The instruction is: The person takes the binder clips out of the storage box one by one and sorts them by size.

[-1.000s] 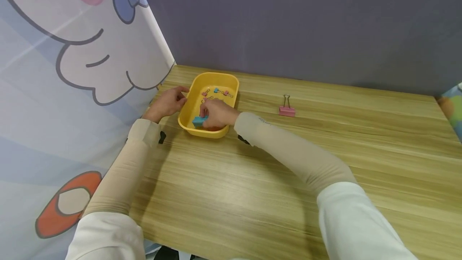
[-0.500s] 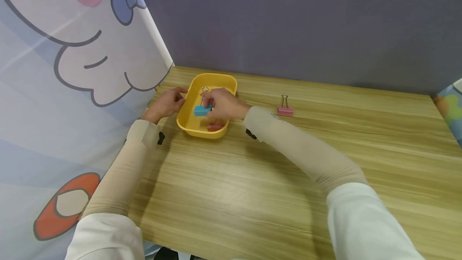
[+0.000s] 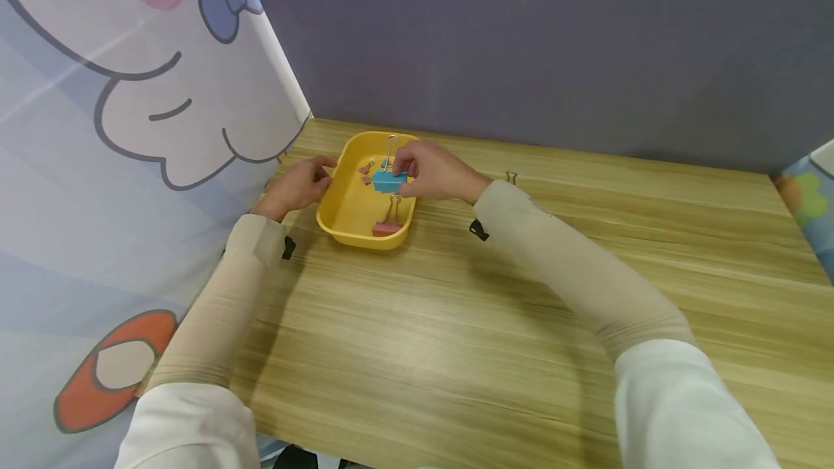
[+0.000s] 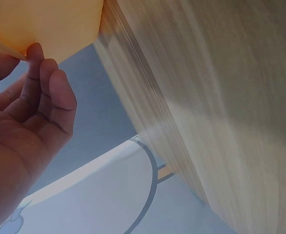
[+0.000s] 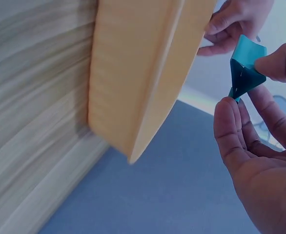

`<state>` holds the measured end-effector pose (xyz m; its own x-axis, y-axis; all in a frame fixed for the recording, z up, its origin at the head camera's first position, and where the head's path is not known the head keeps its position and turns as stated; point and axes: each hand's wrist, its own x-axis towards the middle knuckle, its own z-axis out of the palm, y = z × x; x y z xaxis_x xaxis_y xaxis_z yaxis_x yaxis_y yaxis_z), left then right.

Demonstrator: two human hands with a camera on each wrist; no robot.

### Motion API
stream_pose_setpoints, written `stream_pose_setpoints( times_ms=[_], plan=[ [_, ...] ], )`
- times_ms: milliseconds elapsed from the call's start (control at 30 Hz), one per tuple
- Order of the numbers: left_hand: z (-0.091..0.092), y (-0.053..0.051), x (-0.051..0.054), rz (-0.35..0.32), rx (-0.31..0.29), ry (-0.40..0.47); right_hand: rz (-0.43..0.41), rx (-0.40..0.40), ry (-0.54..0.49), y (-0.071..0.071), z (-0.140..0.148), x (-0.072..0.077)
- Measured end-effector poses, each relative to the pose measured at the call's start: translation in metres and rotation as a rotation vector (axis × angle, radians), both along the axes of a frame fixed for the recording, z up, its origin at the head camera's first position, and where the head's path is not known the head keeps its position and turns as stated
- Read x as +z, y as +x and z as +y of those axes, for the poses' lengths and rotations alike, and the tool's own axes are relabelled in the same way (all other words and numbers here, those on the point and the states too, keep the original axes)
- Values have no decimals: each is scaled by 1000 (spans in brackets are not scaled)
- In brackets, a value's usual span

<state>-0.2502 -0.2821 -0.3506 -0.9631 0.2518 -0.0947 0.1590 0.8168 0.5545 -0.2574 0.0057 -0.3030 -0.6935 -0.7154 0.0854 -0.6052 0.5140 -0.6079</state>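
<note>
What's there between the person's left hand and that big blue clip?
The head view shows part of the yellow tray there: its side and floor, with small pink clips just short of the blue clip.

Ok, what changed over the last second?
The right hand moved right and away from the person, carrying the blue clip toward the right side of the yellow tray. That uncovered the large pink clip in the tray; the right arm now mostly hides the table clip. Unchanged: tray, and left hand at its left rim.
</note>
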Motion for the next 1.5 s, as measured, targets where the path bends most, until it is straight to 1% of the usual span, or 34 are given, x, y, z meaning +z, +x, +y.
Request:
stream_pose_setpoints(
  times_ms=[200,333,433,633,933,1367,1500],
  plan=[
    [0,-2,0,2,4,-1,-22,-20,-34,-2,23,-1],
    [0,-2,0,10,3,-1,-36,-55,-36,-5,37,-2],
    [-1,-2,0,12,7,3,-20,-79,-32,-7,48,-2],
    [-2,0,0,8,17,-5,-6,-102,-50,-11,72,-5],
    [-5,2,3,0,16,0,-40,-168,6,-11,105,-11],
    [-7,2,3,5,19,-18,-40,-201,64,-15,124,-26],
    [-6,2,4,2,21,-21,-40,-215,56,-16,128,-31]
  ],
)
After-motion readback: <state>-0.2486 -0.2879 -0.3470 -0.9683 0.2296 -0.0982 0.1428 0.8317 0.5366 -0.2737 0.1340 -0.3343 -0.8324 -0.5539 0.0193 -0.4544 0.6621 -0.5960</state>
